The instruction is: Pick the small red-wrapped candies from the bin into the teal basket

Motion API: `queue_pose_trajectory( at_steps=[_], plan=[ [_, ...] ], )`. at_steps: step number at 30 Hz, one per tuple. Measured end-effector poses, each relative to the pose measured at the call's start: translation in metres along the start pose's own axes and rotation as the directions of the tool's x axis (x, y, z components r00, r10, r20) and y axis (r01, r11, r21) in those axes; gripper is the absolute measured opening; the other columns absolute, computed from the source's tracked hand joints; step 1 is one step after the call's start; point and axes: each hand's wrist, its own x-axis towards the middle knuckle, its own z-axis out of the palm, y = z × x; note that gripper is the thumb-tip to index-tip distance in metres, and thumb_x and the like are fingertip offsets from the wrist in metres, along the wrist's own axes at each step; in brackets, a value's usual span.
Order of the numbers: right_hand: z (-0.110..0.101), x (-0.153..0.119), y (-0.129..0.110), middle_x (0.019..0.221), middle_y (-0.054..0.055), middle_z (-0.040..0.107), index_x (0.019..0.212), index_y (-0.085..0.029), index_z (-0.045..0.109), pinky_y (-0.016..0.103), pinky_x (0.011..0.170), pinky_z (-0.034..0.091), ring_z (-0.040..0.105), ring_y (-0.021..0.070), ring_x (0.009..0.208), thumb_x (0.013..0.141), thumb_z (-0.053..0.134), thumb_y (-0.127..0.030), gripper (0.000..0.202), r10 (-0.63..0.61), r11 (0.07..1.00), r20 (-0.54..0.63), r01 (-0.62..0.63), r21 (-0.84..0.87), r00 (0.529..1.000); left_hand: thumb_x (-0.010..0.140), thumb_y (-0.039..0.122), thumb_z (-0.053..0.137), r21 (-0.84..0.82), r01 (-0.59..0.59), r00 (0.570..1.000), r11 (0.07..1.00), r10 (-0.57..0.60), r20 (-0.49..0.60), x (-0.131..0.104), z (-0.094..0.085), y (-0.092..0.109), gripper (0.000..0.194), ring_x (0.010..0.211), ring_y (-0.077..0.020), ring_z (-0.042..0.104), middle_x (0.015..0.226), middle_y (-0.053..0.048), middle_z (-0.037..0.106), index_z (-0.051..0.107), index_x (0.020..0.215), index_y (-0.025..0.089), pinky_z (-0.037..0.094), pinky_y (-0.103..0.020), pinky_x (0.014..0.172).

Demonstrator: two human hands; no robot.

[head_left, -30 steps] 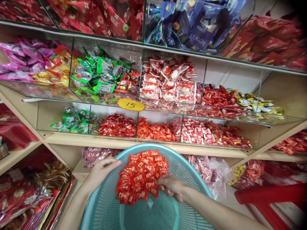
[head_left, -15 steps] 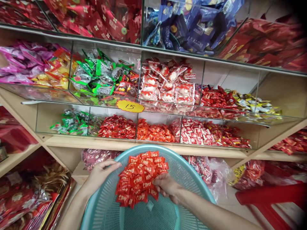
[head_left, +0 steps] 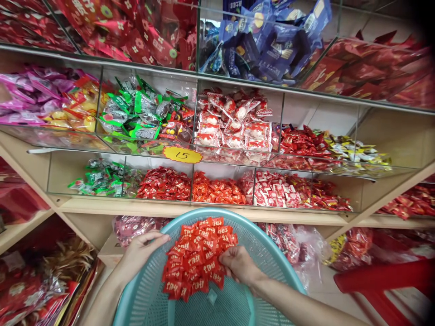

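While one left hand (head_left: 139,253) lays its fingers over the rim of one teal plastic basket (head_left: 270,253), one right hand (head_left: 241,267) curls its fingers at the right edge of the red candy packets (head_left: 195,258) heaped inside, mid-frame; I can't tell whether either grips. The packets, too many to count, bear pale characters too small to read. One yellow price tag (head_left: 182,155), above centre, says "15". Bare mesh shows at bottom centre, giving room.

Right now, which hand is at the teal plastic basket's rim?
The left hand, at the basket's left rim; the right hand is at the small red printed packets inside.
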Motion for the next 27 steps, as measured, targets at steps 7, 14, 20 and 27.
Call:
queue_pose_trajectory(
  at_steps=[7,14,20,27],
  plan=[
    [-0.048,0.004,-0.074,0.035,-0.006,0.047,0.056,-0.015,0.050,0.015,0.031,0.025,0.032,0.0032,0.027,0.071,0.049,-0.034,0.024,-0.385,0.918,-0.140,0.363,-0.158,0.912,0.061,0.047,0.059,0.045,-0.035,0.999,0.998,0.035,-0.005,0.001,-0.001,-0.002,0.032,0.083,-0.0208,0.057,0.083,-0.003,0.067,0.068,0.073,0.019,0.041,-0.028,0.078],
    [-0.075,0.048,-0.120,0.032,-0.006,0.042,0.051,-0.014,0.048,0.014,0.026,0.013,0.025,0.0014,0.024,0.066,0.055,-0.028,0.021,-0.104,0.985,-0.239,0.132,0.108,0.966,0.063,0.045,0.058,0.037,-0.038,0.999,0.999,0.037,0.012,0.003,-0.002,-0.007,0.029,0.075,-0.0179,0.057,0.079,-0.001,0.066,0.068,0.071,0.018,0.043,-0.024,0.068],
    [-0.071,0.057,-0.120,0.033,-0.006,0.042,0.052,-0.013,0.049,0.014,0.025,0.012,0.025,0.0008,0.024,0.067,0.056,-0.024,0.020,-0.026,0.986,-0.184,0.056,0.154,0.982,0.063,0.045,0.058,0.057,-0.049,0.999,0.997,0.050,0.001,0.002,-0.002,-0.007,0.030,0.080,-0.0199,0.056,0.081,-0.003,0.066,0.067,0.072,0.017,0.042,-0.025,0.073],
    [-0.070,0.063,-0.118,0.030,-0.007,0.038,0.047,-0.015,0.043,0.014,0.024,0.009,0.023,0.0007,0.024,0.064,0.059,-0.022,0.025,0.004,0.982,-0.184,0.031,0.187,0.983,0.063,0.047,0.058,0.056,-0.058,0.998,0.997,0.058,0.001,0.000,0.000,0.000,0.032,0.081,-0.0195,0.056,0.081,-0.002,0.066,0.067,0.071,0.017,0.042,-0.025,0.074]
  ],
)
